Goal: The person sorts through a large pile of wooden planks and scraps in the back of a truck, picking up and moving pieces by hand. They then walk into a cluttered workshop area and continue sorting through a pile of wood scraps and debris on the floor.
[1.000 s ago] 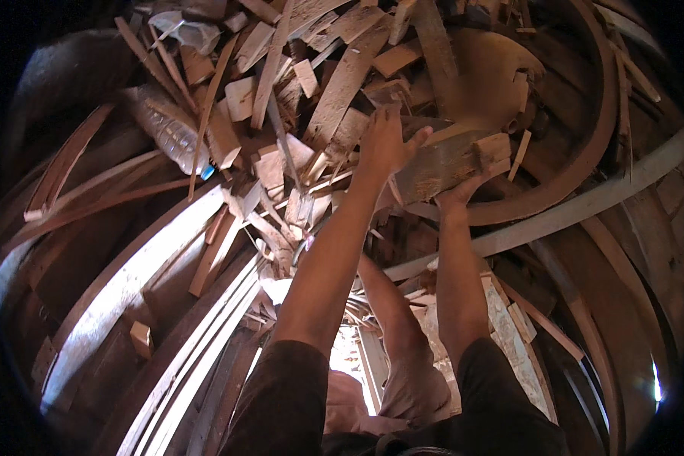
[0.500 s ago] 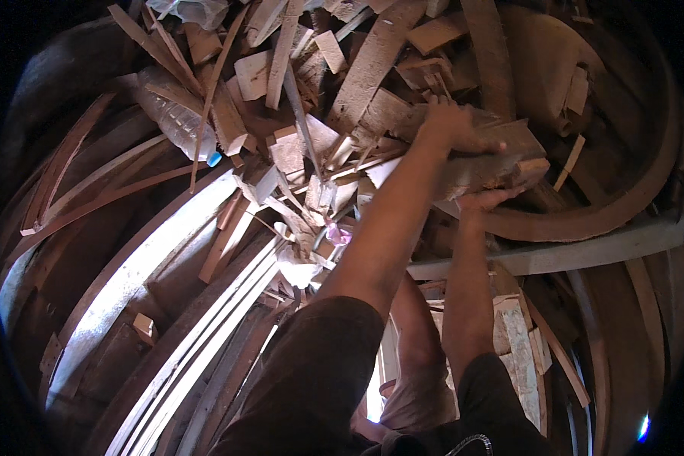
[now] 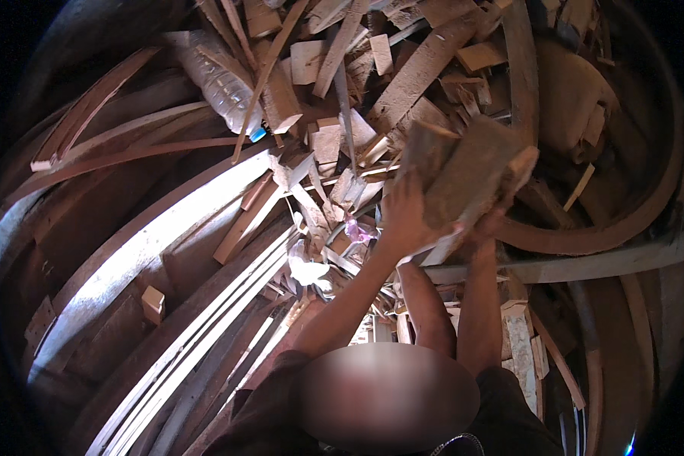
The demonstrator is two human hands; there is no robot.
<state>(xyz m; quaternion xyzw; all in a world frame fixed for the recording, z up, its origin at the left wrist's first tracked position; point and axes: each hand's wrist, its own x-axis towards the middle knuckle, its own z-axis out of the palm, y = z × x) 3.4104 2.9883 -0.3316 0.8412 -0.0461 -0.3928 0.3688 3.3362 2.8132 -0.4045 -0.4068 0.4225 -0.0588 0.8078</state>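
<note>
Both hands clamp a rough wood block (image 3: 471,178): left hand (image 3: 404,220) on its near-left edge, right hand (image 3: 488,225) underneath. It's lifted above the scrap pile (image 3: 342,144). Plastic bottle (image 3: 222,80) sits well off left; curved planks (image 3: 152,243) crowd everything below-left.

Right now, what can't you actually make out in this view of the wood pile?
- Right hand: fingers hidden under the wood block it lifts, head view.
- Left hand: fingertips hidden against that block.
- Plastic bottle: lower part crossed by a wood strip.
- Picture rim: dark, boards cut off.
</note>
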